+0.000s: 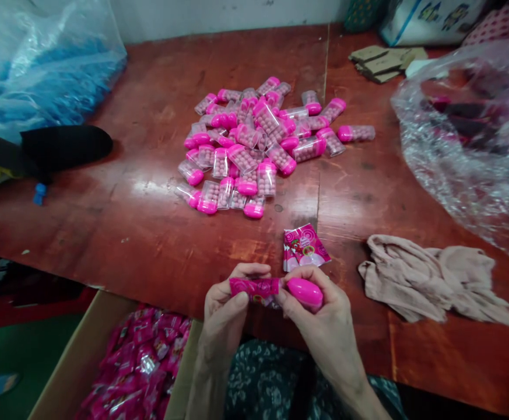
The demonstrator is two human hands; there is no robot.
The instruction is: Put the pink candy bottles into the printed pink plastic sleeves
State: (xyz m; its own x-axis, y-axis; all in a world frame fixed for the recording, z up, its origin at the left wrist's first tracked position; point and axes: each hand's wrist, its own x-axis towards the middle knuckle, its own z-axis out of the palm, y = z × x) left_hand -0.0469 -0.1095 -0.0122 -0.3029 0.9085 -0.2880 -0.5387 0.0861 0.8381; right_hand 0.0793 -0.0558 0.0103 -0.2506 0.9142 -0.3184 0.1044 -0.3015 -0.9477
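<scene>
My left hand (228, 304) is closed on a pink printed sleeve (254, 286), pinched between thumb and fingers. Between the thumb and fingers of my right hand (319, 312) is a small candy bottle with a bright pink cap (305, 293). The bottle's body is mostly covered by my fingers, and its hidden end meets the sleeve; I cannot tell how far it is inside. Just beyond my hands lies a flat stack of pink printed sleeves (305, 247). Farther back, many clear bottles of pale pink balls with pink caps (266, 178) lie in a loose heap.
An open cardboard box (79, 350) of pink wrapped pieces stands below the table edge at left. A crumpled beige cloth (429, 277) and a clear plastic bag (459, 146) lie at right. A blue-filled bag (57, 70) and a black rounded object (68, 149) are at left.
</scene>
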